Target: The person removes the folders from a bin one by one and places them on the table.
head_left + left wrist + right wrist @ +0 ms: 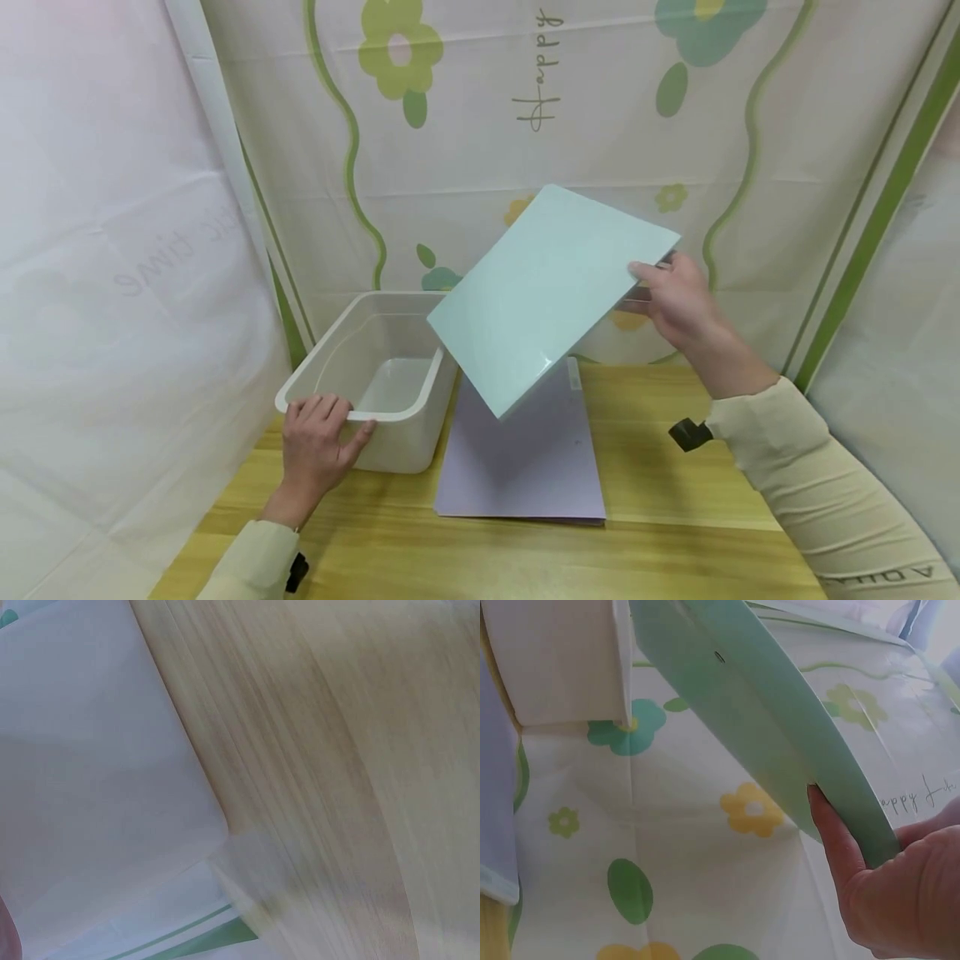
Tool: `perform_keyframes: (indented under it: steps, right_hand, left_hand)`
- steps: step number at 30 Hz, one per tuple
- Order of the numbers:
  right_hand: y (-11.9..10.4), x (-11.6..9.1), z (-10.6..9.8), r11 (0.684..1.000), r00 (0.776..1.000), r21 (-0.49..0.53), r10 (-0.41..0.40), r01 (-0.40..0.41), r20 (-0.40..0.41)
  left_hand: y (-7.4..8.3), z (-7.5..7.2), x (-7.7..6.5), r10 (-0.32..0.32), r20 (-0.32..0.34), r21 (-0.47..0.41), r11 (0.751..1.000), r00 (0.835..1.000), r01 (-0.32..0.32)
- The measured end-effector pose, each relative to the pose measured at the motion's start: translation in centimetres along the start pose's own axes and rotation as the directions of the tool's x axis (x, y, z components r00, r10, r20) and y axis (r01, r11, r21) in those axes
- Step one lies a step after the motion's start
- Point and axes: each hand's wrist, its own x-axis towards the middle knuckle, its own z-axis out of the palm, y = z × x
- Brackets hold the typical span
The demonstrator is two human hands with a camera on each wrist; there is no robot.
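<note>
My right hand [678,300] holds a mint-green file folder [555,292] up in the air by its right edge. In the right wrist view the fingers [836,832] lie along the spine side of the folder, which has a small oval hole. My left hand [318,442] grips the near rim of a white plastic bin [412,433], fingers over the rim at its left corner. Beneath the raised folder, a lilac folder [521,467] lies flat on the table beside the bin. In the left wrist view the bin's wall [97,772] fills the left side.
The wood-grain table [675,500] extends in front and to the right. A printed curtain [465,150] with flowers and lettering hangs behind the bin, and white sheets [112,333] close off both sides.
</note>
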Motion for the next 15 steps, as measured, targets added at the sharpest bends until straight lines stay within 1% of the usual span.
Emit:
perform_keyframes:
  steps: [11, 15]
  right_hand:
    - [0.3, 0.2, -1.0, 0.998, 0.999, -0.064, -0.005, 0.002, -0.05]
    - [0.5, 0.2, -1.4, 0.999, 0.999, -0.035, -0.001, -0.001, -0.054]
  left_hand:
    - [0.0, 0.0, 0.0, 0.003, 0.001, -0.006, 1.0, 1.0, -0.003]
    - [0.0, 0.0, 0.0, 0.001, 0.003, -0.002, 1.0, 1.0, -0.001]
